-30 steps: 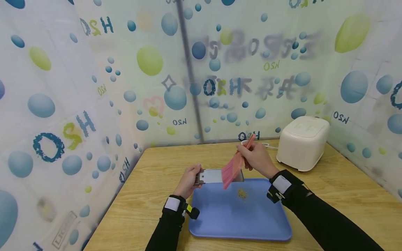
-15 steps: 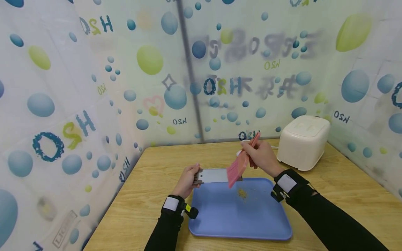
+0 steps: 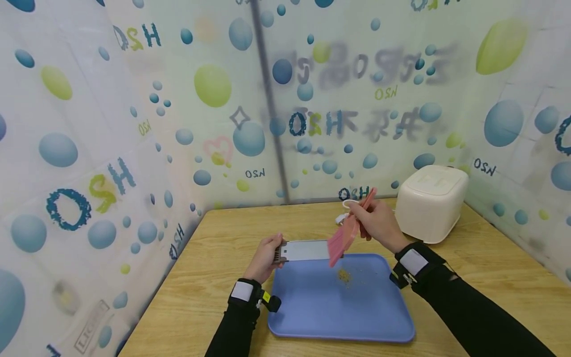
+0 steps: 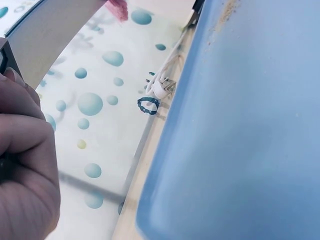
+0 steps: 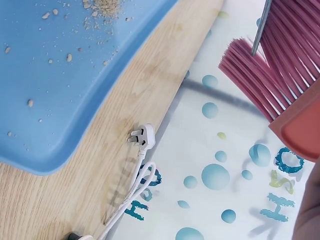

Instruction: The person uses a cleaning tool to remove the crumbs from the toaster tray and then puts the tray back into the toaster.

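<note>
My left hand (image 3: 262, 260) grips the brown slotted end of a flat grey metal crumb tray (image 3: 305, 250), held level above the far edge of a blue tray (image 3: 334, 317). Between the fingers and thumb of my right hand (image 3: 379, 224) is the handle of a pink brush (image 3: 345, 237), bristles pointing down and left. The bristles straddle the crumb tray's edge at its right end, as the right wrist view shows. A small heap of tan crumbs (image 3: 343, 275) lies in the blue tray, with loose bits scattered around it.
A cream toaster (image 3: 430, 203) stands at the back right of the wooden table (image 3: 187, 277). Its white cord and plug (image 5: 144, 136) lie behind the blue tray. A patterned curtain (image 3: 250, 99) closes off the back and sides.
The brush in my right hand has slid rightward along the crumb tray to its right end, uncovering more of the metal. My left hand has barely moved.
</note>
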The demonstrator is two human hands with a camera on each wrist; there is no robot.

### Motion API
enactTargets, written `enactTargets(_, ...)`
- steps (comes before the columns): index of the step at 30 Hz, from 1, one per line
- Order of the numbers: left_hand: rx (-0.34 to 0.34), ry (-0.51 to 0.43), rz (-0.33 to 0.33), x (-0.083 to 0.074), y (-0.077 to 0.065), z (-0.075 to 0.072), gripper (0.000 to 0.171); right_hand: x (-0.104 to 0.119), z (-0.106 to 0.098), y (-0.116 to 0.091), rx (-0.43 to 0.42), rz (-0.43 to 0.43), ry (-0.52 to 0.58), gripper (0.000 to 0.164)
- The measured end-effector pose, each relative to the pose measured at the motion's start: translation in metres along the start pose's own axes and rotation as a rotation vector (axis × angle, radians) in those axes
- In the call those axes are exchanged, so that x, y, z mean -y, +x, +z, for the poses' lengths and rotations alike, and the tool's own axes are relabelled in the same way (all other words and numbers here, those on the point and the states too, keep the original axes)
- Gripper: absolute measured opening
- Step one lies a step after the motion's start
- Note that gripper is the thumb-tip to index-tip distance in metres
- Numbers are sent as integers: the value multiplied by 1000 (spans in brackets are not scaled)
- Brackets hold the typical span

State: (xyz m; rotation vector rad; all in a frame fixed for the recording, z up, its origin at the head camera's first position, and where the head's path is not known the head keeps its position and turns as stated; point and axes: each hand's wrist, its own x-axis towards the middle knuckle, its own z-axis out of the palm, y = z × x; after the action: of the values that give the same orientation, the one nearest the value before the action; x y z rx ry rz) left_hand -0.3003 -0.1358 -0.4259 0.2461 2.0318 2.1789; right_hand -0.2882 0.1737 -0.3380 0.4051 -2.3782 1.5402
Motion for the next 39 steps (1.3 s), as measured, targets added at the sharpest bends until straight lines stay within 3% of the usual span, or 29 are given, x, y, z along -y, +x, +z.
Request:
enactTargets(14,5,-4,-6,0,-1,-1,44,-9,-7,-2,-36,-32,-16,45)
enactTargets(27,-12,14,-3,-5,-2,1,44,0,-5,-3,-160,16,-129,61)
enactTargets(39,-13,4,-1,-2,0,0,40,3,-6,-5,-168,80,-132,66)
